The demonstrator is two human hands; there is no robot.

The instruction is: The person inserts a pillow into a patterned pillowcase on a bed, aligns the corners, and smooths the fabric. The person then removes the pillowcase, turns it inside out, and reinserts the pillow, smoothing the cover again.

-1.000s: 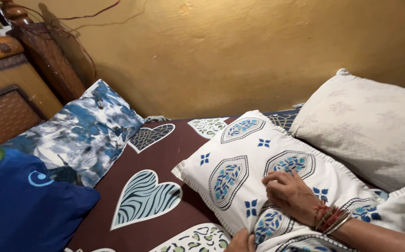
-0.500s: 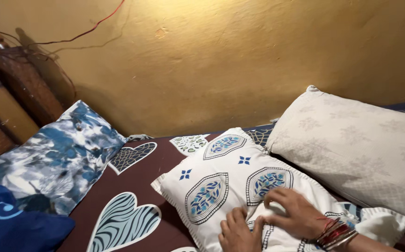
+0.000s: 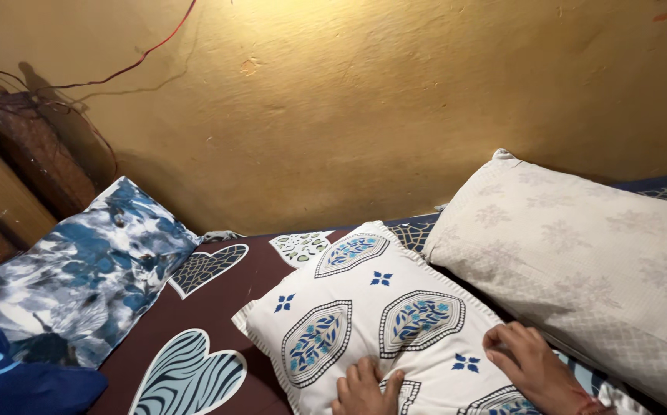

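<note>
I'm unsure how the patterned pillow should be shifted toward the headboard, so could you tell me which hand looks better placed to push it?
Probably the right hand: it rests on the patterned pillow at its far side from the headboard, behind its bulk. The left hand only presses the near edge.
</note>
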